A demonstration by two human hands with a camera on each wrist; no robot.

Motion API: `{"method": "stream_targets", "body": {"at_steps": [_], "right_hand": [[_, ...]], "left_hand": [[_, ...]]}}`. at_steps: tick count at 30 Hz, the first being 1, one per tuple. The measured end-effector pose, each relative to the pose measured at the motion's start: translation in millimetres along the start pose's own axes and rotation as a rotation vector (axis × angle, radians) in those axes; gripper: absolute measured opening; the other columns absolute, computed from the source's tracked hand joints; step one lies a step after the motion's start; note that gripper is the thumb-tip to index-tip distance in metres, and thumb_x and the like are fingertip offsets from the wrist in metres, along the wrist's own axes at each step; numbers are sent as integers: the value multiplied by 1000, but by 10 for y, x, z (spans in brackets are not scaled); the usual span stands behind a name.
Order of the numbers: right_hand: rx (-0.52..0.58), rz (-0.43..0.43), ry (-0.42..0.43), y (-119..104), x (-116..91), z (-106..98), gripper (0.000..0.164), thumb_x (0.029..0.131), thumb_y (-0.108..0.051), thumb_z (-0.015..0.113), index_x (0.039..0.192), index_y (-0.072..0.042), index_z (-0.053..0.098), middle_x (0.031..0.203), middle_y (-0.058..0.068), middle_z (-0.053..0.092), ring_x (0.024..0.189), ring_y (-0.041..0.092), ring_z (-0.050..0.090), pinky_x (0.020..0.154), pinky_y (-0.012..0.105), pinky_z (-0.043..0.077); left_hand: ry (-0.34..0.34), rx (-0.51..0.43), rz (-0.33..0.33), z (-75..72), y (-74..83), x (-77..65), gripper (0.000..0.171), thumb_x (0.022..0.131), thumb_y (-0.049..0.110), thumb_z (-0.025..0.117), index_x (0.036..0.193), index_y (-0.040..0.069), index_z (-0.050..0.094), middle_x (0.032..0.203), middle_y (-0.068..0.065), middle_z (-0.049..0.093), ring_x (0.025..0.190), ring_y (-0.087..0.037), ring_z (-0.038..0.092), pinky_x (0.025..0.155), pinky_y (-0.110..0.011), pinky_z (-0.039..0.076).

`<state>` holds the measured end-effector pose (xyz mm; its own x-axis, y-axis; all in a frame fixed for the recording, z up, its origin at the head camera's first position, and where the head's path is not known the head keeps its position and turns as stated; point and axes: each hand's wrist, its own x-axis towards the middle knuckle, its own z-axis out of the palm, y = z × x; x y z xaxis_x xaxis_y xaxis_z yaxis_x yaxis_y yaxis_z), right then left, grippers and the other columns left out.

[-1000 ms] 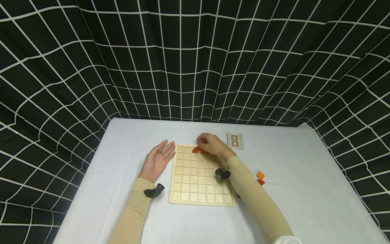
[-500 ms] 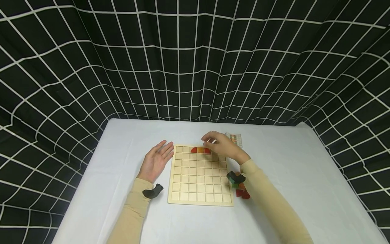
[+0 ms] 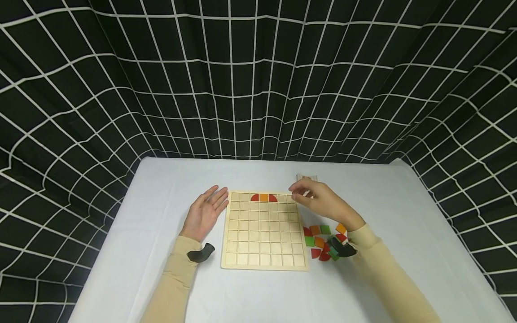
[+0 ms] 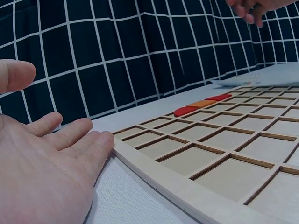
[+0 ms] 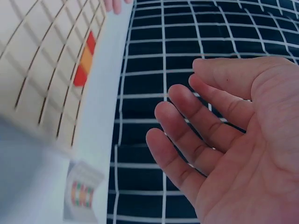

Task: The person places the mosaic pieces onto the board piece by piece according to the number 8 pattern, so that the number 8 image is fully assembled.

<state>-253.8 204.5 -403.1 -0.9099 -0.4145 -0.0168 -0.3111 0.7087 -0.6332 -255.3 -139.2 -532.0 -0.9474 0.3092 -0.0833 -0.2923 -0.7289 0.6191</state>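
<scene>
A wooden grid board (image 3: 264,233) lies flat on the white table. In its far row sit a red quarter-round tile (image 3: 255,197), an orange square tile (image 3: 264,197) and another red quarter-round tile (image 3: 273,198), side by side. My left hand (image 3: 202,215) rests palm up at the board's left edge, fingers straight; in the left wrist view its fingertips (image 4: 105,139) touch or nearly touch the rim. Above the board's far right corner is my right hand (image 3: 321,198), raised off the table. Its fingers are loosely bent with nothing between them, as the right wrist view (image 5: 187,116) confirms.
Several loose red, orange and green tiles (image 3: 319,242) lie right of the board, partly under my right wrist. A patterned card stack (image 3: 306,177) lies beyond the far right corner, partly hidden by my right hand. A black curtain with white grid lines (image 3: 258,80) surrounds the table.
My right hand has lifted away from the far row and moved right, uncovering the orange tile, the second red tile and the loose tiles. My left hand has stayed at the board's edge.
</scene>
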Motion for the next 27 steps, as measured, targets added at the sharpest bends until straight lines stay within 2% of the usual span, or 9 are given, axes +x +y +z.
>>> {"method": "stream_targets", "body": {"at_steps": [10, 17, 22, 27], "right_hand": [[-65, 107, 20, 255, -295, -152, 17, 98, -18, 66, 112, -12, 73, 107, 1, 71, 100, 18, 61, 86, 33, 56], [-69, 217, 16, 453, -498, -131, 23, 98, -17, 66, 118, -7, 72, 107, 7, 68, 94, 22, 54, 66, 25, 52], [-44, 244, 18, 583, -621, -68, 24, 98, -14, 65, 120, -4, 71, 103, 10, 66, 85, 24, 54, 53, 24, 51], [-37, 286, -6, 682, -667, 10, 26, 98, -17, 66, 121, -4, 70, 98, 9, 65, 78, 21, 55, 53, 26, 53]], "left_hand": [[-11, 22, 5, -32, 2, -7, 57, 113, 28, 24, 162, 5, 6, 170, -19, 13, 160, -29, 12, 134, -38, 18], [-10, 55, 13, -11, -8, -7, 57, 113, 29, 23, 162, 4, 7, 170, -19, 13, 159, -30, 13, 133, -38, 19], [-4, 45, 6, 6, -12, 1, 56, 113, 29, 23, 162, 4, 8, 170, -19, 13, 159, -29, 14, 133, -37, 19], [5, 41, 6, 9, -20, -1, 55, 113, 28, 24, 162, 5, 11, 170, -18, 15, 159, -28, 15, 133, -36, 22]]}}
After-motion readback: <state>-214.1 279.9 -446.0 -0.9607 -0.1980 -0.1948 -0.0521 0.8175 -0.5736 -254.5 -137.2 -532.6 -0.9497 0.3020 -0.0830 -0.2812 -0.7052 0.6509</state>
